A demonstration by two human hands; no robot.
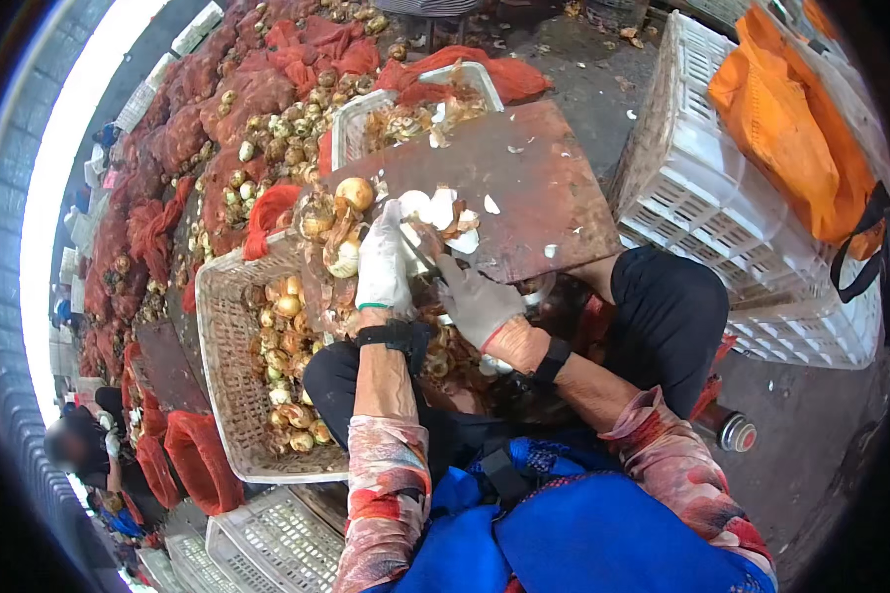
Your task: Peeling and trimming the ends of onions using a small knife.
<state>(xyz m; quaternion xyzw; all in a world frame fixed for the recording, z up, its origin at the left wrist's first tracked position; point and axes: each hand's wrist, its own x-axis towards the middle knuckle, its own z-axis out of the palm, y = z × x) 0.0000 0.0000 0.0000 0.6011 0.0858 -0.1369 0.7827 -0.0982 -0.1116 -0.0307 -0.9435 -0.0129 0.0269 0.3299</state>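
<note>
Far left of our working area, we note a white slatted plastic crate (216, 381) holding round, brown-skinned onions (287, 305). To its right, on a flat, stained, reddish-brown board serving as the counter (549, 193), sits a golden, round, dry-skinned onion (354, 193) among others at the board's left edge.

Next, the left hand (384, 265), in a white knit glove with a green cuff. Its fingers lie close together, pointing forward, narrow rather than spread; the thumb side is turned from view, so we cannot tell how firmly they grip. Just right of them, between the 2 hands and low over the near edge of the counter, is a pale, partly hidden onion (414, 263).

Handling estimate for this onion: light, firm, stiff under the fingers. Bared flesh is probably moist and slippery; loose papery skin would likely slide or tear, so skin makes a poor hold. We would take it around its widest part, fingers on 1 side and thumb opposite, clear of the edge. Bruising seems a small risk, nicks a larger one.

Then a thin dark-bladed knife (421, 251), angled across the gap. Its near end runs into the right hand (480, 298), in a greyish glove; those fingers are curled around it, the foremost reaching along it. Beyond the knife, smooth white peeled onions (439, 208) rest on the counter amid brown skin scraps.
</note>
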